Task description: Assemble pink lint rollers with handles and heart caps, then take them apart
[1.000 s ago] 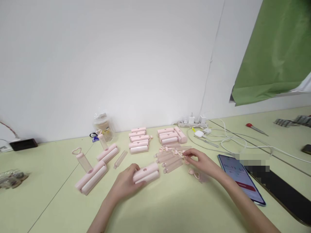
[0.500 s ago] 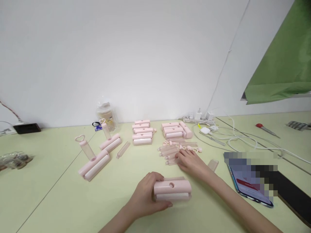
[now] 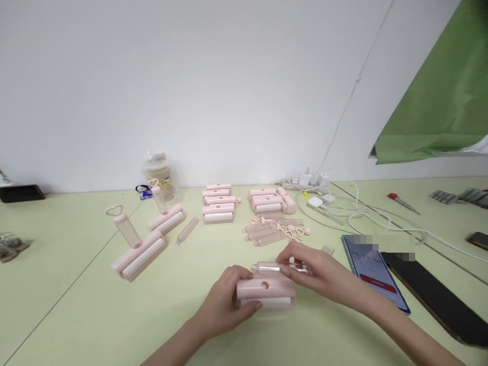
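Note:
My left hand [image 3: 224,300] grips the left end of a pink lint roller head [image 3: 276,288], which has a round hole in its top and a white roll below. Just above it, my right hand [image 3: 312,269] pinches a clear plastic handle tube [image 3: 265,268], lying level with its narrow tip to the left. Beyond my right hand lie several clear tubes [image 3: 267,238] and pink heart-shaped loops [image 3: 293,232]. To the left stand two roller heads with handles fitted, the nearer one [image 3: 139,254] tilted.
More pink roller heads [image 3: 218,209] line up at the back, with a second group [image 3: 267,200] beside them. A wrapped cup [image 3: 160,175] stands by the wall. White cables [image 3: 366,223], a red-handled screwdriver [image 3: 404,202], a phone [image 3: 375,274] and a black slab [image 3: 434,297] lie right.
My right hand has picked a clear tube out of the pile and brought it back toward me, over the roller head. My left hand keeps its hold. The view has shifted slightly right.

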`<act>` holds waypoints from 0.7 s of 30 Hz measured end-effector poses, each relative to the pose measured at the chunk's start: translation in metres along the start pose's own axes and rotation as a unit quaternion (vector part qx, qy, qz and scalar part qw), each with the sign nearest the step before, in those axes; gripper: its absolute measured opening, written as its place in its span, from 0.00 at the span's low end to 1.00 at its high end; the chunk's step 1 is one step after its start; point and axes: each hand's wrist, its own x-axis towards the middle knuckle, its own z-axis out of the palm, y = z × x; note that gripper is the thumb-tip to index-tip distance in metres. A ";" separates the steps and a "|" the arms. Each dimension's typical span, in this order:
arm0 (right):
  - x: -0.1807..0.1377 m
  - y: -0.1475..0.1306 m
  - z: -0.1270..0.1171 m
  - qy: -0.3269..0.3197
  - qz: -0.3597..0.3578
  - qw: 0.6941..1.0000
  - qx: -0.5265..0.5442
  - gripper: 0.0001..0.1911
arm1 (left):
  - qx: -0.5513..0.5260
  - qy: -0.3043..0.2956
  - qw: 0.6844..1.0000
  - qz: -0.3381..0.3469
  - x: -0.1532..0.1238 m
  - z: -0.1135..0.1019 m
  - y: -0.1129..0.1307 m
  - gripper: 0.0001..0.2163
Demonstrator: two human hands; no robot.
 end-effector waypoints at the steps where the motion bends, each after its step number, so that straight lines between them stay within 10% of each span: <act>1: -0.001 -0.001 0.000 -0.007 0.017 1.000 0.004 0.08 | -0.002 -0.002 1.000 0.001 0.000 0.000 0.000 0.16; 8: -0.005 -0.002 -0.010 0.013 0.023 1.000 -0.006 0.07 | -0.005 -0.013 1.000 0.003 0.000 -0.001 0.003 0.16; 21: 0.024 -0.057 -0.022 -0.152 -0.093 0.971 -0.159 0.06 | -0.006 -0.012 1.000 -0.010 0.001 0.000 0.002 0.16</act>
